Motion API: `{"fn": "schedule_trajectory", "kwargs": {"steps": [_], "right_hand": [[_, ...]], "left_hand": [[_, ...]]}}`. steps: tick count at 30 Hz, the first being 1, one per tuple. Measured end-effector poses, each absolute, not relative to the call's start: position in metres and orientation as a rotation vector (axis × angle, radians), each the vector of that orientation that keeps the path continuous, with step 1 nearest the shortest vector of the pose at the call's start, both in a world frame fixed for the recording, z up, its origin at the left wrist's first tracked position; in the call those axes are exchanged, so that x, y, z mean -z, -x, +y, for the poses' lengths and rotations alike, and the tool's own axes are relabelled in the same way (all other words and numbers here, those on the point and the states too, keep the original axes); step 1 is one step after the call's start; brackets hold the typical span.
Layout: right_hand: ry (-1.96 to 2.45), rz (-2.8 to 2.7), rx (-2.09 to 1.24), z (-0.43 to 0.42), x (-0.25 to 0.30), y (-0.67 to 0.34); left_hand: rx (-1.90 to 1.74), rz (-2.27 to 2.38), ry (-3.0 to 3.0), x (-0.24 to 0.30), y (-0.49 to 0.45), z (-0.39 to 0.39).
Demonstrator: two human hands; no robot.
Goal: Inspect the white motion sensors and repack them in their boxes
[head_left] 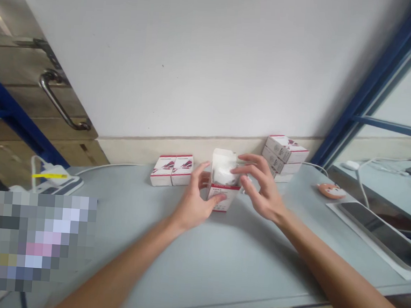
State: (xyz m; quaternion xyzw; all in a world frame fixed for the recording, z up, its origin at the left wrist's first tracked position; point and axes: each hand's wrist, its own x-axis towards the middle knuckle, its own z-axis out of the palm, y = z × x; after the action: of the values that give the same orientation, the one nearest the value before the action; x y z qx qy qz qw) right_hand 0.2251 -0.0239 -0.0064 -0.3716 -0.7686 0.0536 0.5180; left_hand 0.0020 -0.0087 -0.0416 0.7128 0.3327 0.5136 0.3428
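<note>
A small white and red cardboard box (217,202) stands upright on the table with its top flap raised and "DETECTOR" printed near its rim. My left hand (199,196) is wrapped around its left side, thumb across the front. Inside the opening sits a white rounded item (223,172), partly covered by what looks like clear wrapping. At the box's upper right is my right hand (259,186), its fingers apart and the fingertips at the opening, near the white item. Whether those fingertips press on the item or the box edge, I cannot tell.
Two similar boxes (172,170) lie side by side at the back left. More boxes are stacked (284,157) at the back right. An orange animal-shaped object (331,190) and a dark flat panel (383,232) lie right. A power strip (62,184) with cables is at left.
</note>
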Motion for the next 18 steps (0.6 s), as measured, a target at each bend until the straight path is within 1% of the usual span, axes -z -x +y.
{"fn": "schedule_trajectory", "kwargs": {"steps": [6,14,16,18], "right_hand": [[0.885,-1.963,0.054,-0.026,-0.001,-0.222],[0.914,-2.052,0.163,-0.035,-0.014,-0.226],[0.914,-2.014,0.135,-0.032,-0.014,-0.228],[0.944,-1.868,0.029,-0.023,-0.01,-0.232]], "left_hand": [[-1.318,0.862,-2.026,0.045,0.003,-0.011],[-1.272,0.928,-2.335,0.033,0.001,-0.021],[-1.352,0.938,-2.319,0.033,-0.001,-0.024],[-1.466,0.994,-2.269,0.036,-0.002,-0.024]]}}
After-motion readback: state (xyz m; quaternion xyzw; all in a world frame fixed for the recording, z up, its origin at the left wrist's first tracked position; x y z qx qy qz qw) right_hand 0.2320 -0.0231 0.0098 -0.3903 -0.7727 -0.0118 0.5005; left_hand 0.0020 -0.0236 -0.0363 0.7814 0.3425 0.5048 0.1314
